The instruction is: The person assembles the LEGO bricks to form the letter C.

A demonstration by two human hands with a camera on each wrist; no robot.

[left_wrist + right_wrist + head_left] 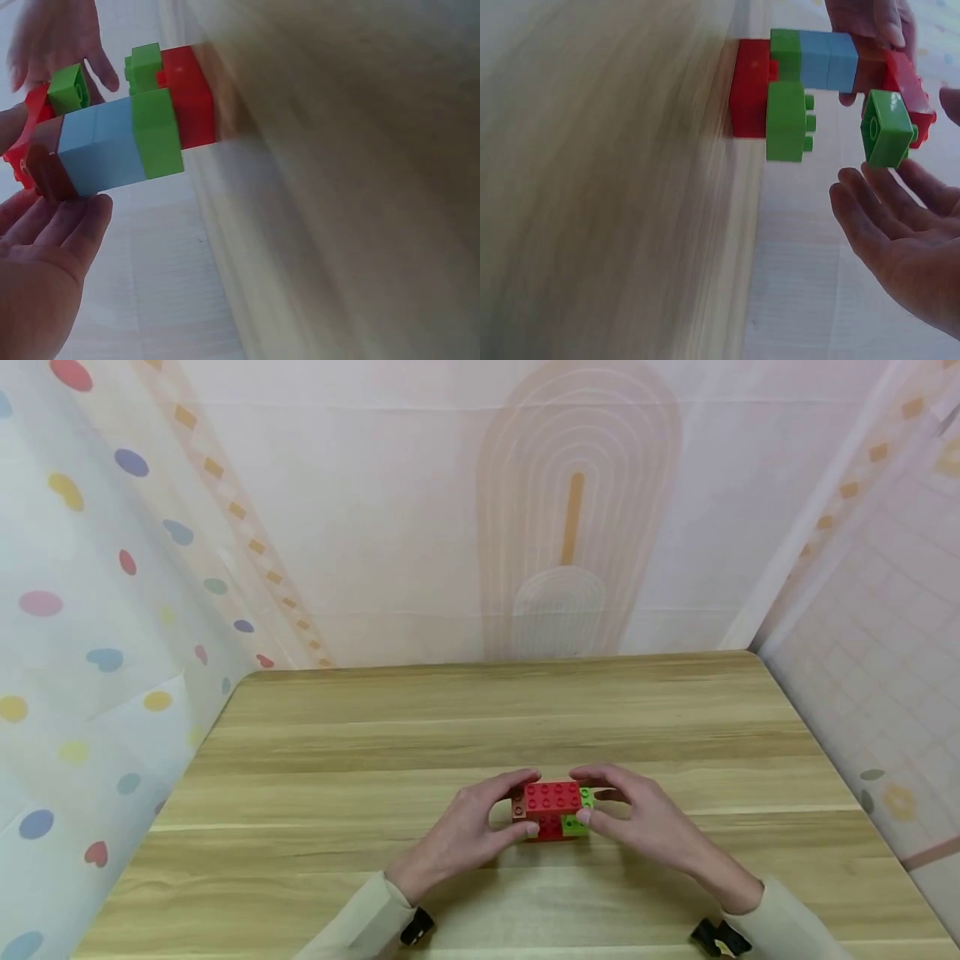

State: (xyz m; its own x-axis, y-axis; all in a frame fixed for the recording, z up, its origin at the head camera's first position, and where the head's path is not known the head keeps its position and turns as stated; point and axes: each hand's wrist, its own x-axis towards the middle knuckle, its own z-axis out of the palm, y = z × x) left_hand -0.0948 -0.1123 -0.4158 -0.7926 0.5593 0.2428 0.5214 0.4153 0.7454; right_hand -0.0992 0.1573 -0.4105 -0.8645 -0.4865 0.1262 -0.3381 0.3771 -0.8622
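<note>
A small structure of toy building bricks stands between the hands, a red brick lying across its top. From the red base brick, one column rises through a green brick, light-blue bricks and a brown brick. On the other side, a green brick hangs under the top red brick, with a gap above the lower green brick. My left hand pinches the structure's brown end between thumb and fingers. My right hand curves loosely around the green end, fingertips right at it.
The structure stands on a wood-grain table. A pale patterned curtain hangs behind, with a dotted one along the left side. Dark straps show at the wrists, below light sleeves.
</note>
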